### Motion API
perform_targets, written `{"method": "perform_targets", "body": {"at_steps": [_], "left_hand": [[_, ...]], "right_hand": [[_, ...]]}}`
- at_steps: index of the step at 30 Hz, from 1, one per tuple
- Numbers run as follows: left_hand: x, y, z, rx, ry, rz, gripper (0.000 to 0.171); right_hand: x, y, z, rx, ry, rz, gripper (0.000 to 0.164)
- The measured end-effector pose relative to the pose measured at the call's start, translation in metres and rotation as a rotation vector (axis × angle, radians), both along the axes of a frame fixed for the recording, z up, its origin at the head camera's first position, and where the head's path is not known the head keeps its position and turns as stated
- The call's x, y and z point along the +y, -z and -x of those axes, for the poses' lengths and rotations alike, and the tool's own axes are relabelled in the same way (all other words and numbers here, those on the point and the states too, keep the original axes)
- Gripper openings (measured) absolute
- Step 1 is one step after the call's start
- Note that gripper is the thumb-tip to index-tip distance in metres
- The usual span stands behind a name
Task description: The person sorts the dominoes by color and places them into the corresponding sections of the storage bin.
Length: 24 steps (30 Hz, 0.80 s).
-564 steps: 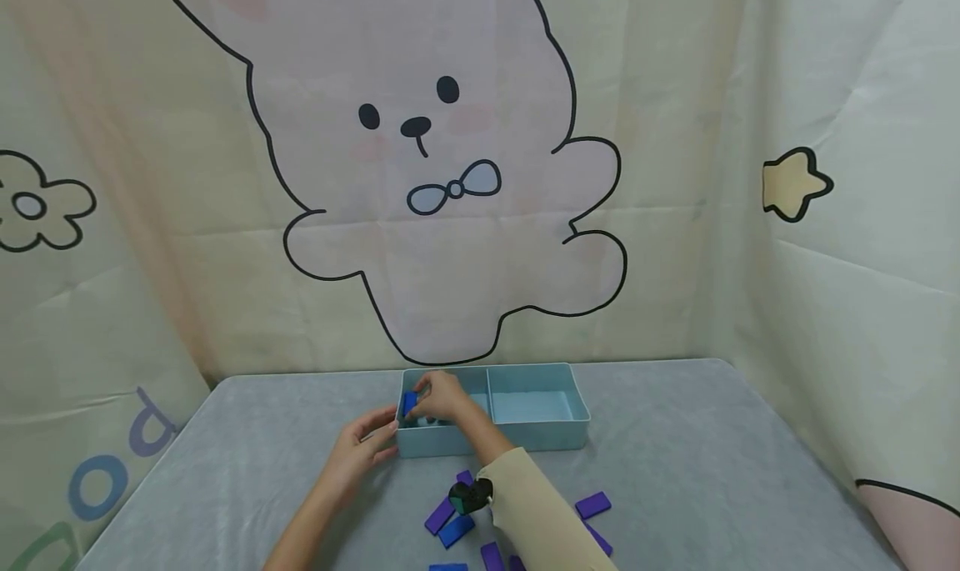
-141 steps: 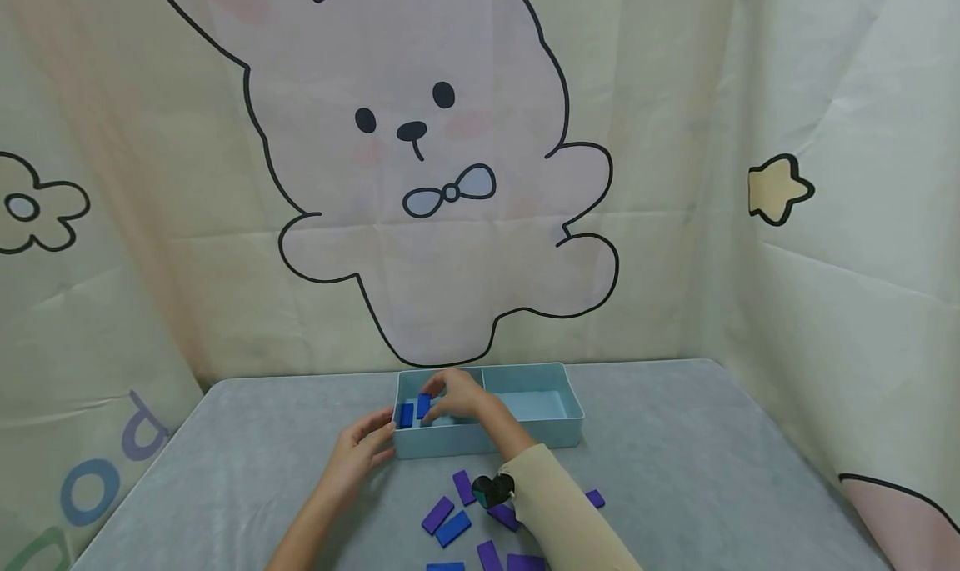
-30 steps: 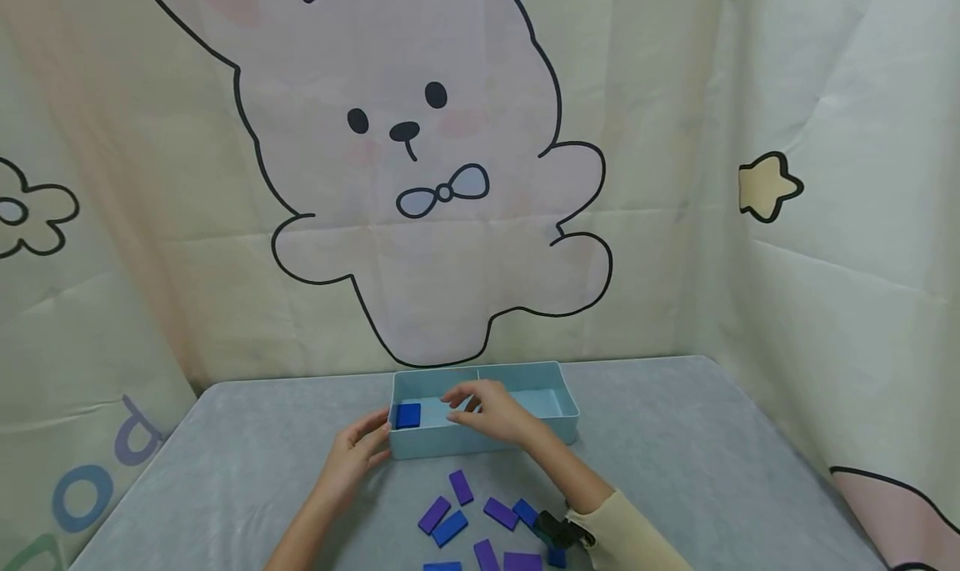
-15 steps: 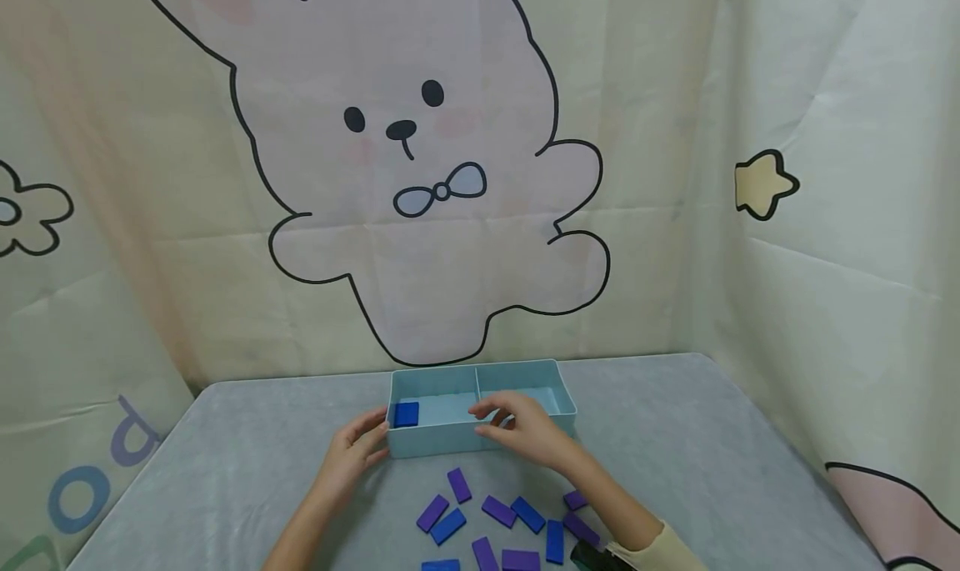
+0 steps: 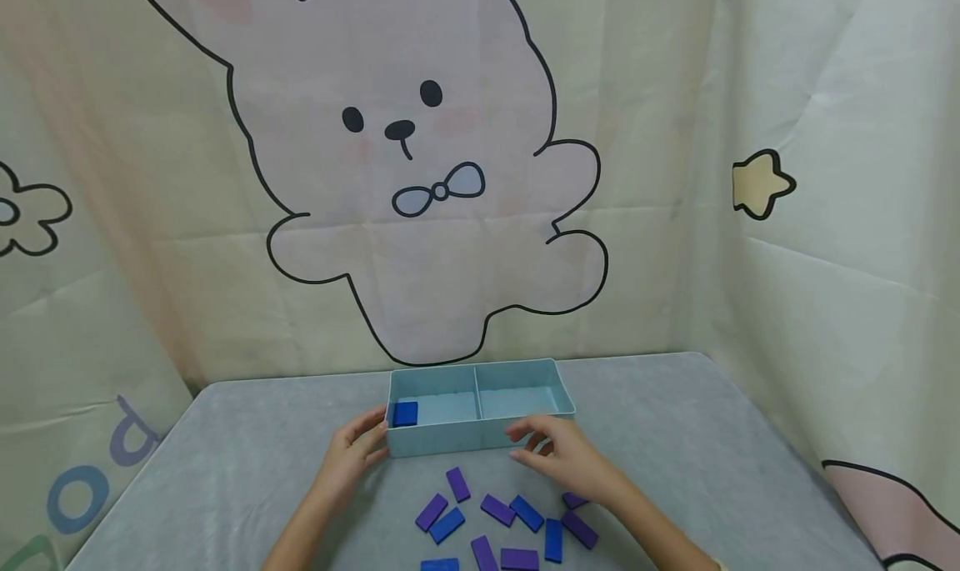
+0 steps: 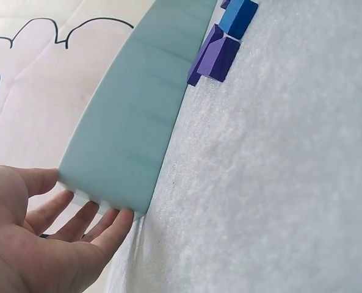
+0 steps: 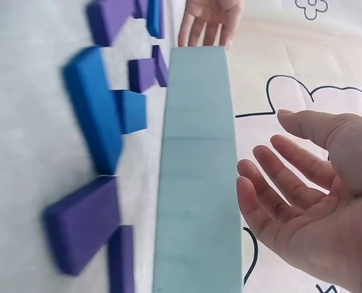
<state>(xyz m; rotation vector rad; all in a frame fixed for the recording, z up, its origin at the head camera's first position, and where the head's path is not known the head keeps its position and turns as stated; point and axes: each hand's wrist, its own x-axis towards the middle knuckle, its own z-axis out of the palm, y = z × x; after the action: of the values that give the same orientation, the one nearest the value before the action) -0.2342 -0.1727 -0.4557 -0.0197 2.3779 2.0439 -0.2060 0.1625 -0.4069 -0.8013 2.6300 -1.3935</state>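
Note:
A light blue two-compartment box stands at the back of the grey table. In its left compartment, blue material sits against the left wall. My left hand touches the box's left end; the left wrist view shows its fingertips along that end, thumb near the top corner. My right hand is at the front right of the box, fingers loosely bent with nothing between them. Nearest below it lie a blue block and a purple block.
Several more purple and blue blocks lie scattered in front of the box, among them a purple block, a blue block and a purple block. The box's right compartment shows its bare floor. A printed curtain hangs behind the table.
Earlier my right hand held blue blocks inside the left compartment. Over the last second it has come out of the box, moving right and toward me. My left hand stays at the box's end.

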Motion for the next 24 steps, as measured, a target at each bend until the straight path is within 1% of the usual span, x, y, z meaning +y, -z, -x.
{"method": "perform_targets", "body": {"at_steps": [5, 9, 16, 24], "left_hand": [[-0.001, 0.0, -0.002, 0.013, 0.009, -0.003, 0.047], [-0.002, 0.0, -0.002, 0.021, 0.015, -0.009, 0.048], [-0.002, 0.004, 0.0, 0.021, 0.009, -0.013, 0.048], [-0.001, 0.002, -0.002, 0.036, 0.01, -0.015, 0.047]], "right_hand": [[0.008, 0.008, -0.009, -0.042, 0.0, -0.013, 0.027], [0.014, 0.014, -0.014, -0.068, -0.012, 0.013, 0.025], [0.023, 0.019, -0.019, -0.08, -0.005, 0.016, 0.023], [0.031, 0.028, -0.025, -0.089, -0.044, 0.022, 0.021]]}}
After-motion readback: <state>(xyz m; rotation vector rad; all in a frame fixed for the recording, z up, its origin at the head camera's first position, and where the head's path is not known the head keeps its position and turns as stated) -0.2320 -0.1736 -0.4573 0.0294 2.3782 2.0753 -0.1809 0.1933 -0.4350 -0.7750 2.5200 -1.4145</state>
